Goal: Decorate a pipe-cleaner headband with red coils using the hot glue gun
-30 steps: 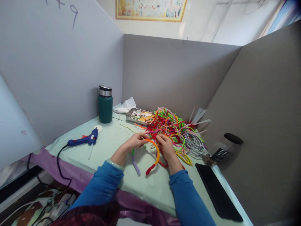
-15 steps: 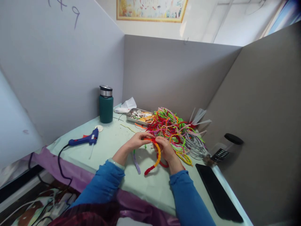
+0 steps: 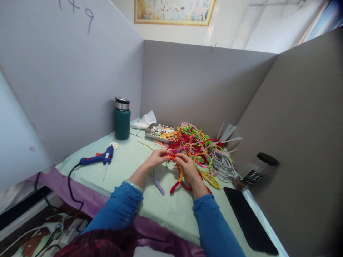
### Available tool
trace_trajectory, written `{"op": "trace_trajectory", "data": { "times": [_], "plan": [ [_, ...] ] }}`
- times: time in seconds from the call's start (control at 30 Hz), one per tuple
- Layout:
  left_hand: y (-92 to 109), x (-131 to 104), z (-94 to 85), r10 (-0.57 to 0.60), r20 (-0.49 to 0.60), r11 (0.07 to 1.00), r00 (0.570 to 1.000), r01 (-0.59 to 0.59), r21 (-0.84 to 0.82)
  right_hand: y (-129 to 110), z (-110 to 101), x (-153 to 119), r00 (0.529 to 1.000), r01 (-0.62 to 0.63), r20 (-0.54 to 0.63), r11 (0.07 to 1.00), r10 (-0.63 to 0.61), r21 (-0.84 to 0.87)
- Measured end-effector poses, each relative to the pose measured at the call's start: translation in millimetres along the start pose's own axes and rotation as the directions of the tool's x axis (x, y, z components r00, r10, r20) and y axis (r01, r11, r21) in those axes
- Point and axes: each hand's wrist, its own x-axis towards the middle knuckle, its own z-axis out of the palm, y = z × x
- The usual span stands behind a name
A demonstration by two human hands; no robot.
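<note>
Above the middle of the table, my left hand [image 3: 158, 159] and my right hand [image 3: 188, 167] meet at the fingertips. Both pinch a fuzzy pipe cleaner [image 3: 180, 175] that is red-orange between the fingers. An orange length with a red tip hangs from it below my right hand. A green and lilac end [image 3: 158, 185] droops under my left hand; whether it joins the same piece is hidden. Just behind my hands lies a tangled heap of coloured pipe cleaners [image 3: 194, 139], with a red strand trailing past my right wrist.
At the left lies a blue glue gun [image 3: 98, 158] with its cord. Behind it stands a green bottle [image 3: 122, 123]. A metal tray [image 3: 151, 137] of small discs sits at the back. To the right are grey wires [image 3: 222, 166] and a black slab [image 3: 249, 219]. Grey partitions enclose the table.
My right hand has shifted slightly and its fingers now cover more of the pipe cleaner's bend. The hanging red tip has moved right and a little up.
</note>
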Motion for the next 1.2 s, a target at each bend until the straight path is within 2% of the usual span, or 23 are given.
{"op": "trace_trajectory", "data": {
  "times": [0.17,0.37,0.6,0.87,1.0,1.2],
  "plan": [
    [3.2,-2.1,2.6,-0.017,0.009,1.0,1.0,0.017,0.006,1.1,0.8,2.0,0.998,0.01,-0.065,1.0,-0.009,0.013],
    [2.5,-3.3,5.3,0.038,0.056,0.999,0.998,-0.037,-0.016,2.1,2.8,2.9,0.997,0.048,-0.061,0.998,-0.051,-0.041],
    [-6.7,-0.3,4.2,0.117,0.083,0.99,0.99,-0.123,0.065,4.8,4.3,3.8,0.992,0.114,-0.027,0.975,-0.121,-0.192],
    [-13.0,2.3,4.7,0.178,-0.008,0.97,0.984,-0.174,0.172,9.3,3.5,5.9,0.993,0.104,-0.035,0.986,-0.11,-0.134],
    [-14.1,3.5,4.3,0.171,-0.01,0.967,0.985,-0.166,0.194,8.3,6.2,5.3,0.996,0.08,-0.041,0.991,-0.085,-0.108],
    [-13.5,5.4,-0.3,0.14,-0.18,0.964,0.974,-0.092,0.252,6.9,9.0,3.8,0.994,0.059,-0.088,0.994,-0.067,-0.089]
  ]
}}
